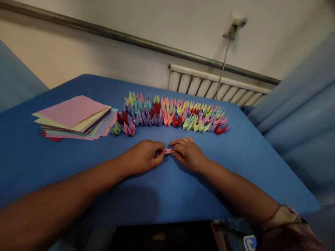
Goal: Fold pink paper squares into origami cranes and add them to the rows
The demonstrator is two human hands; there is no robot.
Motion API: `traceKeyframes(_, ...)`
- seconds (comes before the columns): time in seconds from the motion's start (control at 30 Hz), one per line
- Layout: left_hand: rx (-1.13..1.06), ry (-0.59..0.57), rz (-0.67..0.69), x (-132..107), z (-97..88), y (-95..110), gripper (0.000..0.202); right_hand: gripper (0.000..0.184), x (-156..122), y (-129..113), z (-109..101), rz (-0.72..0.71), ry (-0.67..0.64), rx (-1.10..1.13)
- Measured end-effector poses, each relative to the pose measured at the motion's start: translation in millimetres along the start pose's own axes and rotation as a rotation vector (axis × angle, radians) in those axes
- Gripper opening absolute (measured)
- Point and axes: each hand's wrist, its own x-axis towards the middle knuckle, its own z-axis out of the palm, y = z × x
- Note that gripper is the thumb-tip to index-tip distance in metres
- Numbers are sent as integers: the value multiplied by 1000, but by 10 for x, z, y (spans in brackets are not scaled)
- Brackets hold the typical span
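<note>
A small piece of folded pink paper (168, 151) is held just above or on the blue table, between my two hands. My left hand (146, 156) pinches its left end with thumb and fingers. At the other end, my right hand (190, 153) grips the paper between thumb and forefinger. Fingers cover much of the paper, so its full shape is hidden. Beyond my hands stand several rows of folded paper cranes (167, 116) in many colours. A green crane (116, 128) and a pink crane (129, 129) sit at the near left of the rows.
A stack of coloured paper sheets (74, 111) lies on the left of the blue table (188, 198). Behind the table are a wall rail (131, 42) and a radiator (206, 83). Blue curtains (300, 115) hang at the right, with another blue curtain at the left.
</note>
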Motion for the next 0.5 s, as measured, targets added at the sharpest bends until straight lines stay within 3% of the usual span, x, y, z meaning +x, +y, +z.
traceKeyframes(0.17,-58,35,-29,4,18,-33,19,18,95,-98,-176,-76,-5,10)
traceKeyframes(0.23,-157,115,-105,22,30,-56,24,17,104,-107,-167,21,163,141)
traceKeyframes(0.33,-516,263,-309,69,67,-82,26,48,102,-60,-50,301,472,489)
traceKeyframes(0.4,-851,336,-398,98,116,-85,27,52,106,-32,64,415,443,738)
traceKeyframes(0.5,-1223,382,-438,120,208,-63,30,45,129,-52,221,441,323,1049)
